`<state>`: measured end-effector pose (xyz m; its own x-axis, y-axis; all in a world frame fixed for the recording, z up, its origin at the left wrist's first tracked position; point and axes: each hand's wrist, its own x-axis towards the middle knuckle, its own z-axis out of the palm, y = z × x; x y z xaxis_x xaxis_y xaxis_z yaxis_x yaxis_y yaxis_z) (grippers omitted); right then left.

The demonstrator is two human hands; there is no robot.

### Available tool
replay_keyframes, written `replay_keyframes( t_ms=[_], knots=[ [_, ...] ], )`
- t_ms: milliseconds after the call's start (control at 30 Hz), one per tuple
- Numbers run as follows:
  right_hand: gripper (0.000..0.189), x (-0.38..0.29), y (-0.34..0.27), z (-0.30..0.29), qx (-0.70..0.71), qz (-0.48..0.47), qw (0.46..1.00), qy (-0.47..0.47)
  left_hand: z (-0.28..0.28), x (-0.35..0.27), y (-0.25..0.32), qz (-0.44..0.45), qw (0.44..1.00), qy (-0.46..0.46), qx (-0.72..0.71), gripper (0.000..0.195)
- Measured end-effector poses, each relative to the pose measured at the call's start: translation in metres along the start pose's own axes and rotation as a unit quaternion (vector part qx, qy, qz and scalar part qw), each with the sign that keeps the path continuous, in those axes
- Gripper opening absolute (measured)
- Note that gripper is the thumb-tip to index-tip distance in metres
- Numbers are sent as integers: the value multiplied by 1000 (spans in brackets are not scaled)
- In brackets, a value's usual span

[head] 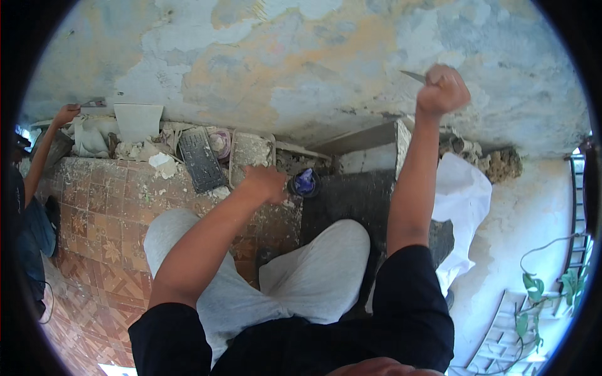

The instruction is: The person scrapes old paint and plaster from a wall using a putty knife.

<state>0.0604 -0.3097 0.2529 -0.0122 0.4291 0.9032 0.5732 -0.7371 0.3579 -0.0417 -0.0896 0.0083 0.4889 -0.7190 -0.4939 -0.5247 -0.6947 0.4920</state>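
My right hand (443,90) is raised at the peeling wall (301,70), closed around a tool whose handle is hidden in the fist. Its thin pointed metal blade (412,75), perhaps a scraper's or a knife's, sticks out to the left. Whether the blade touches the wall cannot be told. Lower down, my left hand (267,183) hangs above the floor, in front of a dusty shallow tray (254,149). Its fingers are partly hidden, and no held thing shows. Just right of it is a dark round container (314,190) with crumpled purple-blue material (304,182) inside.
A perforated black plastic panel (201,160) leans among plaster rubble (163,164) along the wall's foot. White sheeting (461,202) drapes at right beside a box-like panel (367,136). At far left another person's hand (69,113) holds a flat tool (94,103). Patterned tiles (103,211) bear debris.
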Motion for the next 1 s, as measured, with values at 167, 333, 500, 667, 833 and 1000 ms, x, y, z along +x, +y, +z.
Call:
replay_keyframes(
  t_ms=[167,333,500,667,833,1000],
  knots=[
    [23,3,2,-22,333,235,913,8,2,2,1,-7,1000,2,5,57],
    [24,4,0,-21,98,82,992,-8,2,3,-3,2,1000,6,-7,56],
    [25,7,0,-16,105,48,993,6,3,-1,-7,3,1000,15,-20,54],
    [28,-8,4,-2,164,250,954,-15,9,-1,-13,-7,1000,24,-18,52],
    [24,-11,15,-13,36,9,999,-9,5,4,-7,0,1000,21,-8,53],
    [22,-2,21,-7,41,17,999,-24,4,4,-6,2,1000,12,1,53]
  ],
)
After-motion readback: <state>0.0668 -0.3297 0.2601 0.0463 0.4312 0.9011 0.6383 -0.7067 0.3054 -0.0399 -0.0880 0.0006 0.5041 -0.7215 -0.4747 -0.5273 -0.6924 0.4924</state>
